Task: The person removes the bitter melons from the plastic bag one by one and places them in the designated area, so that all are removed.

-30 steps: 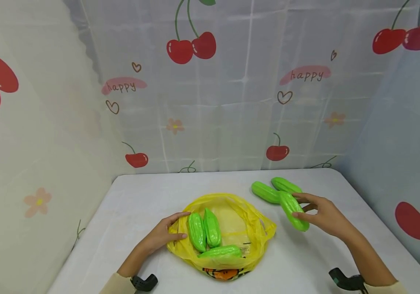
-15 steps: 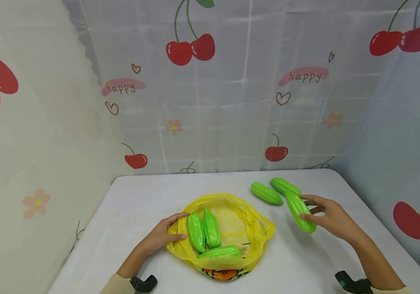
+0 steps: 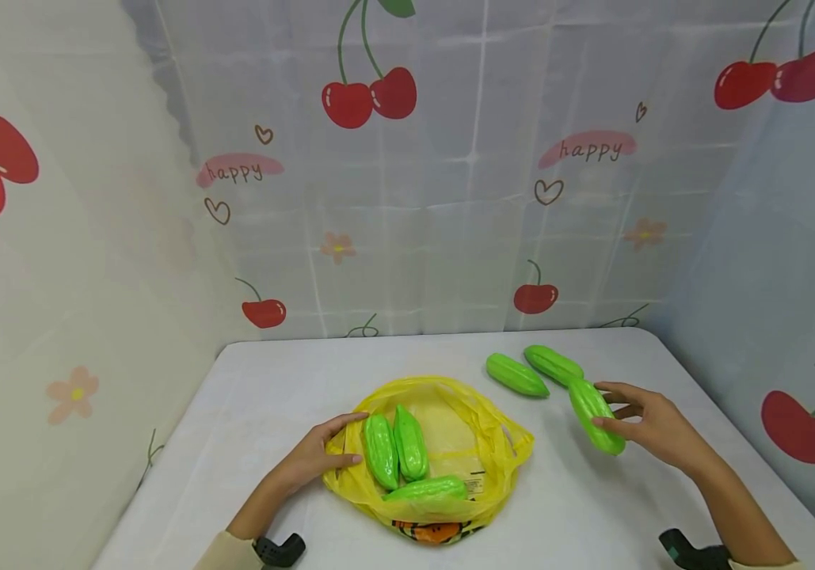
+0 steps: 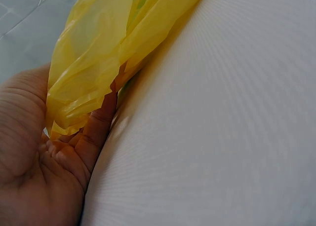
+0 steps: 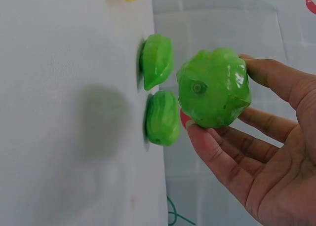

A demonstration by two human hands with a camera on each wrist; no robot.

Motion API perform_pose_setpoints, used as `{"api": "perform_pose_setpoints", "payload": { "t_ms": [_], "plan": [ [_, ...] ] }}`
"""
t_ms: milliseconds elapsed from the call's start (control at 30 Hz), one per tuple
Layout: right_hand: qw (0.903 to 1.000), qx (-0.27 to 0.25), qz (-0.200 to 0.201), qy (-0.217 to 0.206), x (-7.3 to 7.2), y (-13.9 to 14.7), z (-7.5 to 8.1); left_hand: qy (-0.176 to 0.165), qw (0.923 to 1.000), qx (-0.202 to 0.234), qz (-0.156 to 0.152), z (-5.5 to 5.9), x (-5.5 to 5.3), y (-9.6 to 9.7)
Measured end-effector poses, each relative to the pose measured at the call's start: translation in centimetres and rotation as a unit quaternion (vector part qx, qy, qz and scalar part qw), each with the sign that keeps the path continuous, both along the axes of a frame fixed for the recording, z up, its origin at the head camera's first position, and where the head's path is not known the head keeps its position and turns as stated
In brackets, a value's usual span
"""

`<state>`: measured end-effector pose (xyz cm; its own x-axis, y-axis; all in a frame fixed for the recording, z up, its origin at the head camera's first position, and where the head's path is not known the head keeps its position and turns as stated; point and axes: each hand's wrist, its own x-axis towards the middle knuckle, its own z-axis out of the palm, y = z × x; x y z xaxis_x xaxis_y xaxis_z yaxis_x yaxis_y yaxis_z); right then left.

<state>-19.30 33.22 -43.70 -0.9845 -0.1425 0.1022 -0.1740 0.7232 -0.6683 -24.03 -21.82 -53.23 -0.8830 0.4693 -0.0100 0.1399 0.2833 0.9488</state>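
In the head view, my left hand (image 3: 316, 453) grips the left rim of a yellow plastic bag (image 3: 500, 443). The left wrist view shows the bag's film (image 4: 84, 63) between thumb and fingers. Inside the bag lie three glossy green toy cucumbers, one (image 3: 410, 443) upright beside another (image 3: 381, 451) and one (image 3: 430, 488) across the bottom. My right hand (image 3: 653, 419) pinches a ridged toy cucumber (image 3: 596, 416) above the table; the right wrist view shows its blunt end (image 5: 212, 88). Behind it, two more toy cucumbers, a left one (image 3: 517, 374) and a right one (image 3: 553, 364), rest on the table.
The table (image 3: 293, 372) has a white cover and rounded back corners. A curtain (image 3: 421, 237) printed with cherries hangs behind it, and similar sheets close off both sides. Dark wrist devices, one on the left (image 3: 280, 549), sit on both wrists.
My right hand has moved right and slightly nearer with the toy cucumber, away from the left one of the two lying behind. The left hand and the bag stay in place.
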Motion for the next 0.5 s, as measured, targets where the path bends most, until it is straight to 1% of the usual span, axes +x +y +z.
{"api": "perform_pose_setpoints", "payload": {
  "t_ms": [300, 500],
  "plan": [
    [1.0000, -0.006, -0.007, -0.002, -0.2, 0.8, -0.8, -0.004, 1.0000, -0.001, 0.004, -0.2, 0.0, 0.0],
    [0.9995, -0.013, -0.015, -0.025, -0.3, 1.3, -1.5, 0.002, 1.0000, -0.007, 0.004, 0.0, 0.1, 0.0]
  ]
}}
